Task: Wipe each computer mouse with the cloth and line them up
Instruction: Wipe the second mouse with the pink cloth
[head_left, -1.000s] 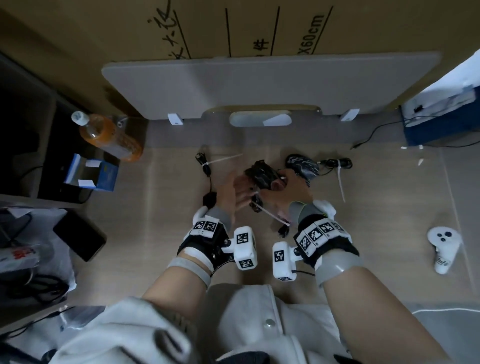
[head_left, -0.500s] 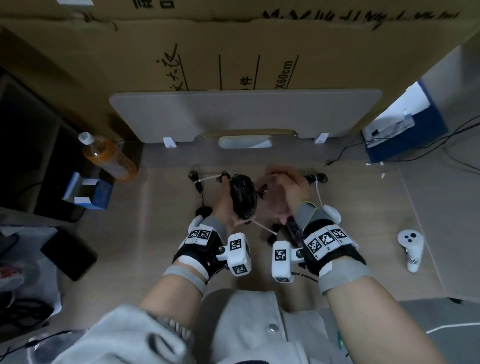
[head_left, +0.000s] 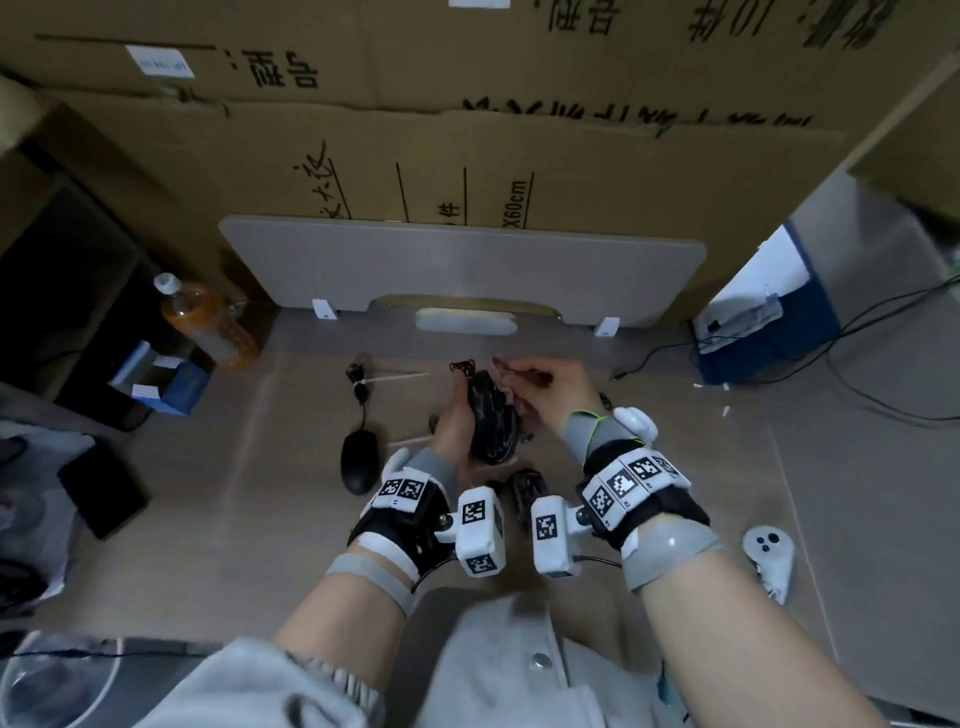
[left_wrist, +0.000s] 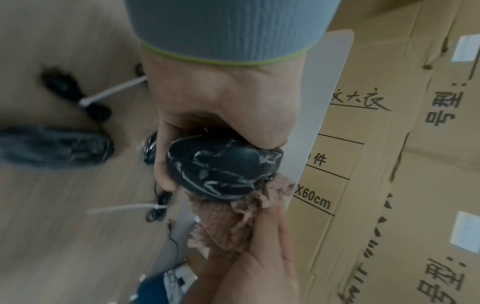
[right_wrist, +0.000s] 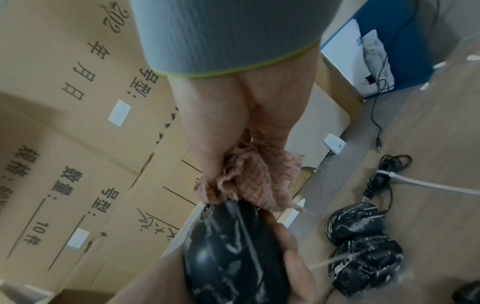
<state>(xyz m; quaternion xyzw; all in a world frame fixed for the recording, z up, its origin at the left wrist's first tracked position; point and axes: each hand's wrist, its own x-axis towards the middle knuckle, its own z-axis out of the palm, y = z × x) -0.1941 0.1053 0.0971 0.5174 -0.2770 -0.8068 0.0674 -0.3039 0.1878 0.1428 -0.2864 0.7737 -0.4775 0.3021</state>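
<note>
Pale wood desk (head_left: 675, 519), cardboard boxes (head_left: 519, 130) stacked along the back at twelve o'clock, a grey board (head_left: 467, 265) leaning against them. Both hands are up over the middle of the desk, close together. The left hand (head_left: 451, 426) is wrapped around a marbled mouse (head_left: 491, 421), thumb on one side and fingers curled on the other, holding it clear of the desk with its rounded back showing. It is black with white veins, glossy. The right hand (head_left: 550, 387) is bunched around a pink cloth (left_wrist: 228, 222), fingers closed on it, pressing the fluffy wad against the mouse's far end at about one o'clock. A plain black mouse (head_left: 359, 461) lies flat at nine o'clock of the hands, cord running away towards the boxes. Two more marbled mice (right_wrist: 361, 242) sit side by side, touching, seen from the right wrist. An orange drink bottle (head_left: 210, 322) lies at ten o'clock, a white controller (head_left: 769, 556) at four.
</note>
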